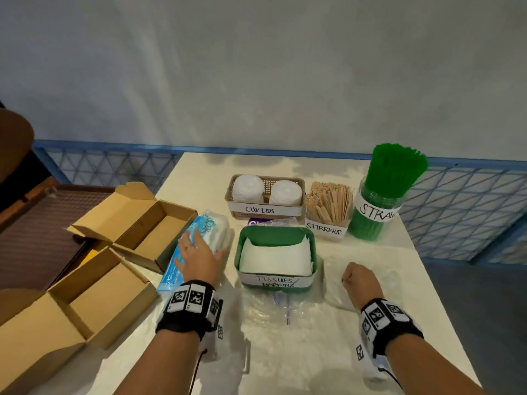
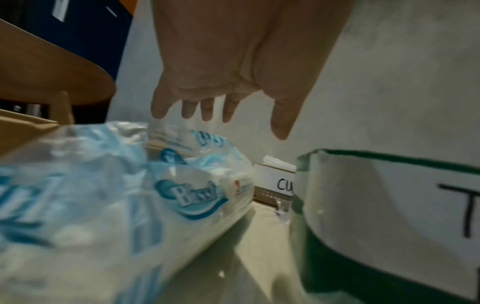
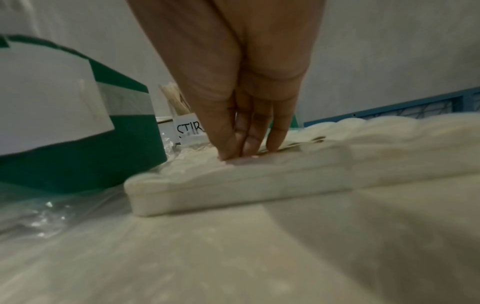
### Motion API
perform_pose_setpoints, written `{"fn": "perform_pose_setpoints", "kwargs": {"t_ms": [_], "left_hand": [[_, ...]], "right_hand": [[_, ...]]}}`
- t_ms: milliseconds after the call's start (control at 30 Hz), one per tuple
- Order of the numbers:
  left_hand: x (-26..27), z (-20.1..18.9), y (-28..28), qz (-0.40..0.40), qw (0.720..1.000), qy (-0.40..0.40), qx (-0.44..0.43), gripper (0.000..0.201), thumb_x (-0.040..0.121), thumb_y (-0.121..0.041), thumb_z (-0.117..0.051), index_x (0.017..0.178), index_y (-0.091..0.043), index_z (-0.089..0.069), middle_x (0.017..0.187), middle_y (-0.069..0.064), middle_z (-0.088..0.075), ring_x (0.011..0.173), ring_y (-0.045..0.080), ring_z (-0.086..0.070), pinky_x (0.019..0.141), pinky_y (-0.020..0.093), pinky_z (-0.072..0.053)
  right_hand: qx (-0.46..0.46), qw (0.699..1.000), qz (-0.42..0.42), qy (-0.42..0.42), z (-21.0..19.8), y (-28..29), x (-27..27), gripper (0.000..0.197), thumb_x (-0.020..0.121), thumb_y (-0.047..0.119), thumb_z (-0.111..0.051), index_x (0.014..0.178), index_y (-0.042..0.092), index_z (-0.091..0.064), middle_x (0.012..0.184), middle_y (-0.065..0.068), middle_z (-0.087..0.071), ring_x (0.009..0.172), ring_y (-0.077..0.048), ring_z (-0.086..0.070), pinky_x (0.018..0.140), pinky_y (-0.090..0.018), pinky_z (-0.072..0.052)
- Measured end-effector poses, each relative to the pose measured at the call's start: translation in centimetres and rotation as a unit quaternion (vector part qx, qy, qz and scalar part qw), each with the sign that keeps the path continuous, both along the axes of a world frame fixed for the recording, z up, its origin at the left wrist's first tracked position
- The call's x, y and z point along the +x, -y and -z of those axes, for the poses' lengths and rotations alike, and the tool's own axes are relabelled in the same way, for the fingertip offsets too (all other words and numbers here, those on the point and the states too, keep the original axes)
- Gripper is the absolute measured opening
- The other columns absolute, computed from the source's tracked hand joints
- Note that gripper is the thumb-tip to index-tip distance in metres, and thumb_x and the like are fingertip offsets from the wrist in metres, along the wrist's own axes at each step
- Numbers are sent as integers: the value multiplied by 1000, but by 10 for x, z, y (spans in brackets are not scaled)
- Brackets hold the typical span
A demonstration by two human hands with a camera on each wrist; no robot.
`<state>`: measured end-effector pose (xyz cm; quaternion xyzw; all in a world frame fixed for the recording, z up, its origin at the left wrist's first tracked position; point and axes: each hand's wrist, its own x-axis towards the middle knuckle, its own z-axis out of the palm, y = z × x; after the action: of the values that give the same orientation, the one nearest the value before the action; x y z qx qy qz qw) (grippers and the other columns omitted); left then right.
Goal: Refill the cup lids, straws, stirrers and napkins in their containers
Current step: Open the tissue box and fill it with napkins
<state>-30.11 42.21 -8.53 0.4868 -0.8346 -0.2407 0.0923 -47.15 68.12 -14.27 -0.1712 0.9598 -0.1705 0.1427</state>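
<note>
We judge the napkin refill in hand: the right hand [image 3: 233,127] has its grip pinched on a flat white napkin stack [image 3: 259,179] lying on the cream bench [image 1: 328,352], just right of the green labelled napkin tub [image 1: 313,246]. The left hand [image 1: 196,258] rests released, fingers straight, on the blue-printed plastic tissue pack [image 2: 130,195]. Next calls for lifting the stack into the tub.

Looks like a café's self-service condiment station: on a cream table [image 1: 370,280] stand hand-labelled containers, a beige plastic basket marked CUP LIDS [image 1: 265,209], a clear tub of wooden stirrers [image 1: 328,206], a jar of green straws [image 1: 379,201], a green napkin bin [image 1: 275,235].
</note>
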Motion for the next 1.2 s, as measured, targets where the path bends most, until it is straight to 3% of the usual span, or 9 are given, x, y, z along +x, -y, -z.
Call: {"fn": "perform_pose_setpoints", "kwargs": {"t_ms": [167,267,400,500,667,867,967,1033,1200], "left_hand": [[15,9,16,-51,995,78,27,79,90,-28,-58,146,-3,-9,149,19,-26,138,35,-25,114,51,-16],[16,19,32,-25,995,94,38,47,92,-20,-52,134,-7,-38,131,15,-53,126,33,-44,112,49,-20],[11,16,41,18,999,-39,8,18,95,-13,-44,104,-4,-58,113,19,-61,105,34,-56,87,41,-41],[8,-10,40,27,989,-144,-33,19,97,-13,-43,102,-1,-57,105,22,-59,99,35,-56,74,36,-38],[23,-76,33,161,944,-265,-117,13,96,-10,-45,92,-7,-57,94,12,-57,82,19,-53,63,19,-28],[57,-134,-3,423,859,-261,-121,17,95,-35,-30,91,-29,-46,88,-13,-43,76,-1,-46,61,14,-36],[73,-131,-24,496,826,-207,-170,18,93,-43,-34,95,-28,-45,86,-17,-38,71,5,-40,58,23,-38],[83,-124,-43,520,830,-200,-34,38,80,-70,-40,84,-33,-51,78,-22,-52,65,4,-44,60,15,-39],[87,-75,-72,598,788,-141,-39,35,71,-62,-48,59,-30,-39,63,-16,-48,56,0,-42,57,22,-27]], "right_hand": [[-189,978,19,-90,-23,5,15,27,76,-6,-65,85,13,-48,94,-9,-48,75,-24,-53,69,-31,-43],[-260,959,-12,-114,-45,21,27,24,79,-5,-64,83,13,-50,87,-6,-54,68,-17,-51,60,-13,-34],[-310,946,-23,-89,-67,43,44,18,82,-3,-62,83,14,-54,82,-3,-58,69,-12,-53,62,-8,-36],[-349,932,-42,-93,-81,55,54,18,83,-2,-62,83,15,-57,82,-3,-60,74,-18,-56,66,-13,-42],[-420,897,-84,-111,-115,69,74,16,85,2,-62,87,17,-58,85,-2,-62,82,-19,-60,77,-25,-49],[-485,855,-83,-162,-170,59,89,17,91,33,-50,106,25,-50,108,2,-54,97,1,-53,84,-12,-44],[-445,895,-36,-13,-177,38,92,63,81,70,-37,136,39,-31,139,6,-34,123,-3,-41,98,-25,-43],[-397,902,6,168,-173,20,99,83,68,87,-28,141,51,-12,144,13,-27,123,-15,-43,82,-31,-49],[-282,883,37,374,-125,-25,119,54,88,49,-48,138,40,-30,123,5,-53,94,-9,-57,66,-20,-51]]}}
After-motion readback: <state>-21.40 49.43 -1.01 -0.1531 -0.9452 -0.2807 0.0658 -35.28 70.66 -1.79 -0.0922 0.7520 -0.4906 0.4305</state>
